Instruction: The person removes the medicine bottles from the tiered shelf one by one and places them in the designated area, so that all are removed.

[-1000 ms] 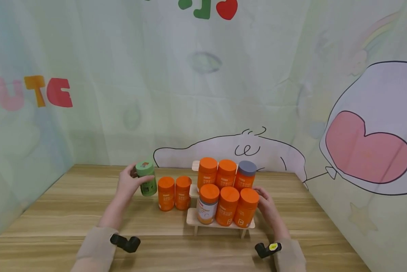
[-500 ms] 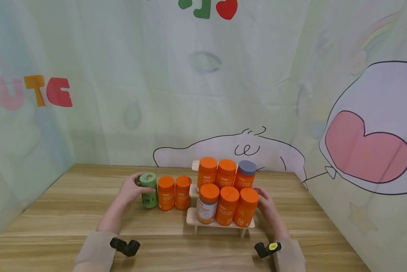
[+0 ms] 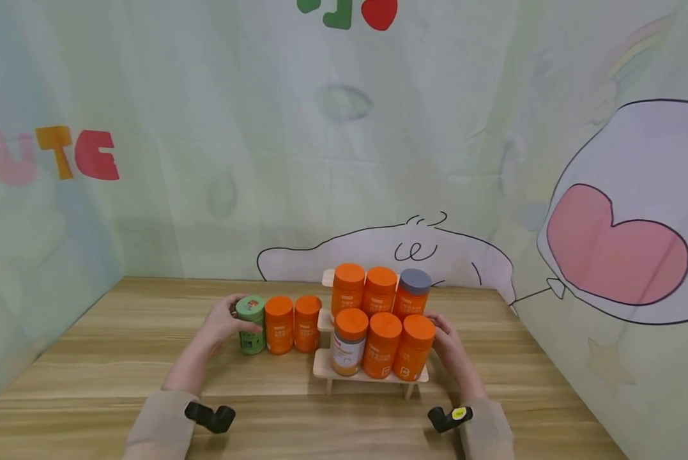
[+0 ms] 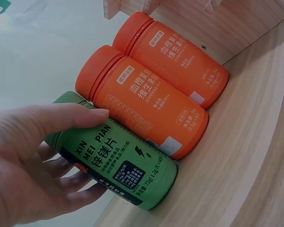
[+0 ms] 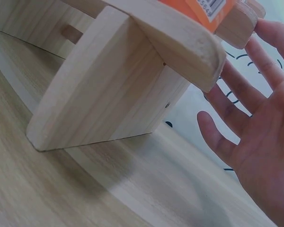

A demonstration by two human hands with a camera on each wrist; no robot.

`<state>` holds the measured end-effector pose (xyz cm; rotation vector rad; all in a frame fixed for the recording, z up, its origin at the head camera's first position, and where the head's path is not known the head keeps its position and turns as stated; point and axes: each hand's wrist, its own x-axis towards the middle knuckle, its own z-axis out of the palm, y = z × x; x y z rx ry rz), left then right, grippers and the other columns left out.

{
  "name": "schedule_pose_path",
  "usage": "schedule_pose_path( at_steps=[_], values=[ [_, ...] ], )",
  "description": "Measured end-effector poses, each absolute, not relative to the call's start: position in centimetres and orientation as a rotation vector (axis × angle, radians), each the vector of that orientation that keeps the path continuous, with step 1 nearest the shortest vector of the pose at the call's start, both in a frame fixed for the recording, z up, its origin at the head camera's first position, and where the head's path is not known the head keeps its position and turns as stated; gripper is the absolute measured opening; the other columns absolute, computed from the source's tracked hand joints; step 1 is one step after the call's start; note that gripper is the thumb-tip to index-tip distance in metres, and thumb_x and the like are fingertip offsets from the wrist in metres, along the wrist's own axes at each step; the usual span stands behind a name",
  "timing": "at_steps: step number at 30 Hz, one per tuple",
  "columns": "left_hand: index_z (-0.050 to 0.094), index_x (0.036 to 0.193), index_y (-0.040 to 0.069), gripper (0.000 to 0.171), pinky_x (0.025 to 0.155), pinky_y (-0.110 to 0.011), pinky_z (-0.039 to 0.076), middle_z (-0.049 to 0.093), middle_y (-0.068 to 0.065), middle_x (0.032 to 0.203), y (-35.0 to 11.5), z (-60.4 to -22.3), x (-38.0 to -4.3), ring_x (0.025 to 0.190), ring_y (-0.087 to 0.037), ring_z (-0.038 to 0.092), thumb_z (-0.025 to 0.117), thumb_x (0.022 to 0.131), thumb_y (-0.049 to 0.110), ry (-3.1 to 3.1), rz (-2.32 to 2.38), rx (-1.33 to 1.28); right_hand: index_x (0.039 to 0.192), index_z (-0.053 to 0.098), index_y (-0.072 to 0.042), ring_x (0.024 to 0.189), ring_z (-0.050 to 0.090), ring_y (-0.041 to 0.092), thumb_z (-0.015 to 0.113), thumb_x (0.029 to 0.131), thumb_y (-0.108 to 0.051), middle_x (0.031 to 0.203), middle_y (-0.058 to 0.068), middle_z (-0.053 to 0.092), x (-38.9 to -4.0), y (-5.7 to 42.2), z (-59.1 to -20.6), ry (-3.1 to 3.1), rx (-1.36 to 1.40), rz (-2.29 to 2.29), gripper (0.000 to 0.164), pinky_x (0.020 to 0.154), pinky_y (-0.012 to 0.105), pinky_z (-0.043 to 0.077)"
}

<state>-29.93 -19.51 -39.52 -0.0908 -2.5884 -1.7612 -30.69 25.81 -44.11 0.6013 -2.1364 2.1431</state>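
The green bottle point(image 4: 128, 163) stands upright on the counter point(image 3: 275, 415), long axis vertical, just beside the nearest orange bottle point(image 3: 279, 331) and left of it. Relative to the left hand point(image 3: 221, 324), the green bottle lies on the inner side, between thumb and fingers; the thumb crosses its near side and the fingers curl behind, gripping it. The right hand point(image 5: 262, 113) is well apart from the bottle, at the right end of the wooden rack point(image 3: 323, 364), its fingers extended and holding nothing; fingertip contact there cannot be confirmed.

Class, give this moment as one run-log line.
left hand: holds green jar; green jar: beside two orange jars; right hand: at right end of rack, contact unclear
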Motion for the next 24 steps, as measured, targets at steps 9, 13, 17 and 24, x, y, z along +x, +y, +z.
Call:
schedule_pose_path(
  at_steps=[9, 13, 17, 24],
  values=[
    [0.025, 0.149, -0.007, 0.094, 0.112, -0.061, 0.03, 0.037, -0.035, 0.145, -20.0, -39.8, -29.7, 0.134, -0.05, 0.037, 0.08, 0.073, -0.001, -2.65, -1.746, -0.113, 0.105, 0.061, -0.036, 0.093, 0.059, 0.003, 0.037, 0.1, -0.011, 0.101, -0.015, 0.063, -30.7, 25.4, -44.6, -2.109, 0.603, 2.169, 0.035, 0.084, 0.022, 0.048],
    [0.017, 0.152, -0.005, 0.101, 0.111, -0.062, 0.03, 0.032, -0.037, 0.147, -20.3, -39.4, -29.3, 0.136, -0.053, 0.032, 0.081, 0.074, 0.003, -2.712, -1.736, -0.173, 0.105, 0.061, -0.036, 0.093, 0.059, 0.002, 0.037, 0.1, -0.01, 0.1, -0.016, 0.063, -30.7, 25.3, -44.7, -2.089, 0.613, 2.175, 0.036, 0.083, 0.022, 0.048],
    [0.002, 0.154, -0.003, 0.11, 0.111, -0.065, 0.027, 0.019, -0.04, 0.151, -20.8, -38.1, -28.5, 0.138, -0.057, 0.024, 0.081, 0.078, 0.011, -2.79, -1.736, -0.265, 0.105, 0.061, -0.036, 0.093, 0.059, 0.003, 0.037, 0.1, -0.01, 0.101, -0.015, 0.063, -30.7, 25.4, -44.7, -2.093, 0.603, 2.176, 0.036, 0.084, 0.022, 0.048],
    [-0.007, 0.157, 0.009, 0.113, 0.11, -0.073, 0.014, 0.0, -0.033, 0.158, -20.2, -35.4, -27.6, 0.144, -0.056, 0.002, 0.078, 0.084, 0.023, -2.823, -1.689, -0.33, 0.104, 0.061, -0.036, 0.095, 0.06, 0.003, 0.038, 0.099, -0.012, 0.102, -0.015, 0.064, -30.8, 25.6, -44.5, -2.105, 0.564, 2.162, 0.034, 0.086, 0.023, 0.048]
  ],
)
